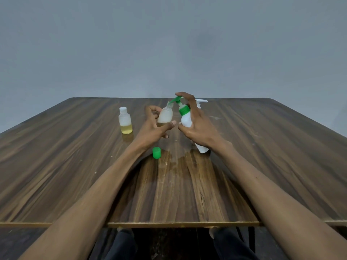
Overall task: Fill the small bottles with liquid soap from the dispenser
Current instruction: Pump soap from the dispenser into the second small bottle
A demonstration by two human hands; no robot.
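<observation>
Yellow soap sits in the capped bottle (125, 121) left of centre; the left hand (153, 126) grips the small bottle (165, 115) under the dispenser (185, 115), the right hand (197, 122) curling round it, forefinger pressing its pump; filling is under way, recapping likely next.

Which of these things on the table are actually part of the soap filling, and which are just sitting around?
In use:
- small clear bottle, tilted, in the left hand
- white pump dispenser with green collar, in the right hand
- loose green cap
- small capped bottle of yellow liquid

Lying about:
- second white pump bottle behind
- wet patch on the wooden table
</observation>
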